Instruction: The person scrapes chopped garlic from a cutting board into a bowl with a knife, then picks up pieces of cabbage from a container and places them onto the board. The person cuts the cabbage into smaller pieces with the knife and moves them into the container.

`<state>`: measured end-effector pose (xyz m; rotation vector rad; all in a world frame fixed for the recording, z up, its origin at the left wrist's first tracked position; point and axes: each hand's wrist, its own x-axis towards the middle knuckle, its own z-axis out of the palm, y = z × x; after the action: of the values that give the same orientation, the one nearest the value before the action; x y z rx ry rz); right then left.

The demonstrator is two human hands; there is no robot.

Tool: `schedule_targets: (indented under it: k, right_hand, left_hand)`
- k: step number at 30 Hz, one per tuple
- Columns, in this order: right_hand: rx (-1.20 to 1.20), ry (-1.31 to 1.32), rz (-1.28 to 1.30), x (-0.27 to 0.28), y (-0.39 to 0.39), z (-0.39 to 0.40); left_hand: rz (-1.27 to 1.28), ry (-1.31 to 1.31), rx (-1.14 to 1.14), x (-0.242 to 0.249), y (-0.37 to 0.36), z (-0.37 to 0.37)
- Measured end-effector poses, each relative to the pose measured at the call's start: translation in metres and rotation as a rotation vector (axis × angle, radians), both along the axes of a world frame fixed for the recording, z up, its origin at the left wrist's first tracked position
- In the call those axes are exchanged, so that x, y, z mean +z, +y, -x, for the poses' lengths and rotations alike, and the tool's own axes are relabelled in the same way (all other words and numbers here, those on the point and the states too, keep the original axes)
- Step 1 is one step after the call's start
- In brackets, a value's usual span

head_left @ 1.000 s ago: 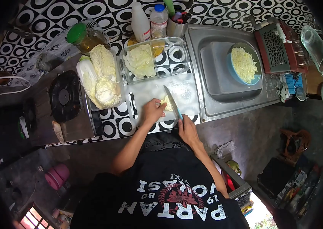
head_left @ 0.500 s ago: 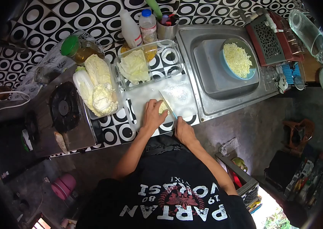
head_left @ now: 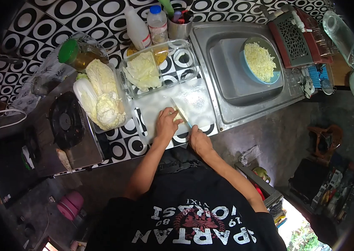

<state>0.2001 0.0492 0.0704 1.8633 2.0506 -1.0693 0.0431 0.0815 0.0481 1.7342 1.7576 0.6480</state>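
My left hand (head_left: 167, 123) is closed on a small pale piece of cabbage (head_left: 179, 116), pressing it against the translucent white cutting board (head_left: 150, 109). In my right hand (head_left: 201, 140) is a knife (head_left: 175, 103) with a light blue handle, its blade slanting away from me right beside the cabbage and my left fingertips. Just beyond the board stands a clear divided container (head_left: 195, 74), with pale cabbage leaves (head_left: 143, 72) in its left compartment.
Left of the board, napa cabbages (head_left: 109, 106) fill a clear tub beside a stove burner (head_left: 65, 120). On the right, a blue bowl (head_left: 244, 69) of chopped cabbage (head_left: 260, 60) rests in the metal sink (head_left: 223, 94). Bottles (head_left: 157, 26) and a utensil cup (head_left: 180, 29) stand behind.
The whole view has shifted slightly. Both hands keep nearly the same place on the board, with the knife still against the cabbage piece.
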Motion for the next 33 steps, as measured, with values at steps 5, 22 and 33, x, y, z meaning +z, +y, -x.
schedule_targets:
  k: [5,22,33]
  right_hand:
    - [0.009,0.013,0.015,-0.003,0.005,0.001]
    - [0.013,0.015,-0.079,-0.012,0.001,-0.001]
    - [-0.038,0.065,-0.019,-0.001,0.015,0.016]
  left_hand:
    - [0.043,0.010,-0.021,0.001,0.002,0.003]
    - [-0.045,0.033,0.014,0.001,-0.008,0.000]
    - [0.005,0.022,-0.050,-0.002,-0.003,0.004]
